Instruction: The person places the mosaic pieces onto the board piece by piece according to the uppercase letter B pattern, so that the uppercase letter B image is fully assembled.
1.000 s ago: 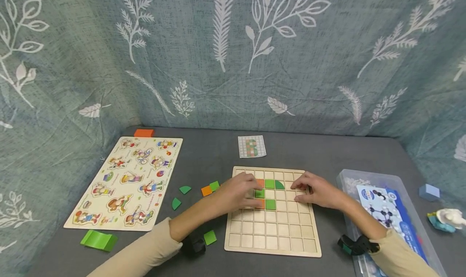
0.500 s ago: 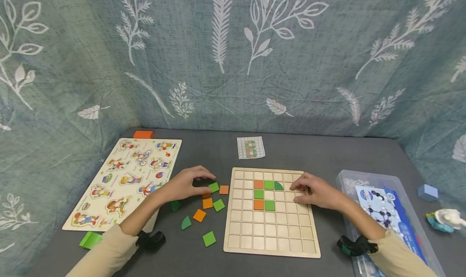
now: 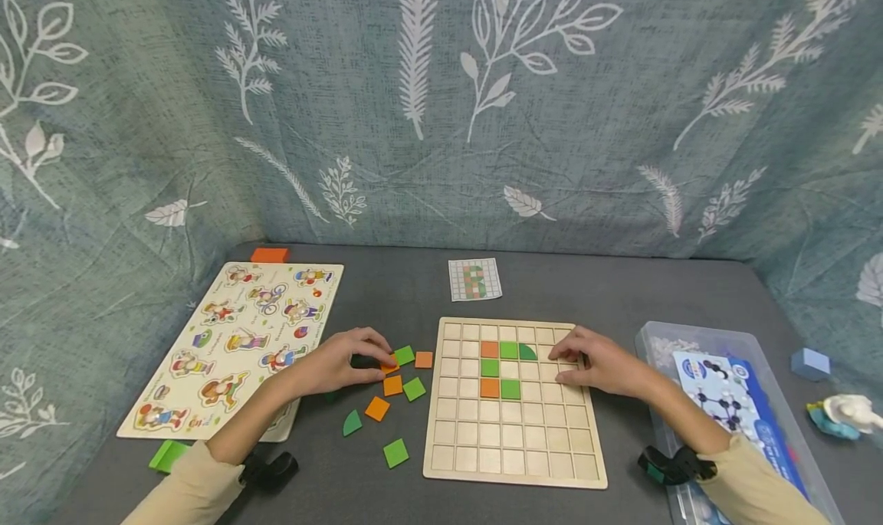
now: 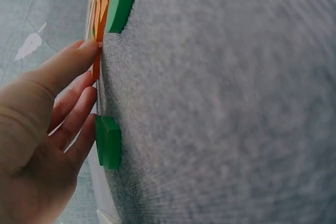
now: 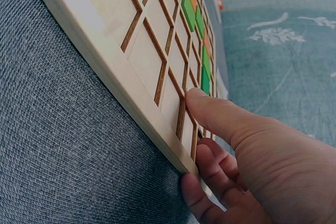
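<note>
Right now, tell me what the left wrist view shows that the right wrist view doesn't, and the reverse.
Only the left wrist view: loose dark-green pieces lying on the tabletop. Only the right wrist view: the right hand, gripping the grid board. Both: the left hand (just part of it in the right wrist view), the leaf-print curtain and the tabletop.

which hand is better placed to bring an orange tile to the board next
Likely the left hand: it appears to pinch an orange tile. The right hand holds the right edge of the grid board, away from the loose tiles.
</note>
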`<state>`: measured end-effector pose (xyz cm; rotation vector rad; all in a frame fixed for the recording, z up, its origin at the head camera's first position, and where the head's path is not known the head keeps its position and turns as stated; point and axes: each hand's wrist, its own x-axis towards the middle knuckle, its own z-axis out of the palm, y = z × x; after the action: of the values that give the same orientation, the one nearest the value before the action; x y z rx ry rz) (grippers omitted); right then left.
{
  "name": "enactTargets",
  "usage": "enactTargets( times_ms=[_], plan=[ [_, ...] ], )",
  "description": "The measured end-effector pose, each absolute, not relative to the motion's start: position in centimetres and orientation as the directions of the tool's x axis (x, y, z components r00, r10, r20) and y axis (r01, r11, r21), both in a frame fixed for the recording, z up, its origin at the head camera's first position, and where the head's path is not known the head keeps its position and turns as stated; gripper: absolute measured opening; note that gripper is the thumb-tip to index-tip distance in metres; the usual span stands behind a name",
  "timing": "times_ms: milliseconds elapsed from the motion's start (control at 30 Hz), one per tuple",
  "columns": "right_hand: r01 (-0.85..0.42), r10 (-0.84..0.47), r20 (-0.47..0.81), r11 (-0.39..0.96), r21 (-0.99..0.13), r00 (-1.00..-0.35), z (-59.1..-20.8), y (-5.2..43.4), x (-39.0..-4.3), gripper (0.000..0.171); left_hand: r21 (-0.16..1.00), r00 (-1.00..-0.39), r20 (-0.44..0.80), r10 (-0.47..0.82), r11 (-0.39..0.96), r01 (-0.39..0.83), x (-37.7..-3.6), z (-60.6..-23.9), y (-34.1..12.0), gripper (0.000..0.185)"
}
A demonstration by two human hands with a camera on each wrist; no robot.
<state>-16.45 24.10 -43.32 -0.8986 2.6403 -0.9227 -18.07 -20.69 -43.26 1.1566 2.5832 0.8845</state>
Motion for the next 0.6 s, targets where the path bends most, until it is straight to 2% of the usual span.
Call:
enactTargets(
  times_ms=[600],
  plan=[
    [-0.471,-0.603,0.001,0.622,-0.625,-0.798,-43.36,24.19,-16.49,0.027,0.505,-0.696,0.065,0.715,0.578,0.641,-17.90,-42.96,-20.30,0.015]
  ],
)
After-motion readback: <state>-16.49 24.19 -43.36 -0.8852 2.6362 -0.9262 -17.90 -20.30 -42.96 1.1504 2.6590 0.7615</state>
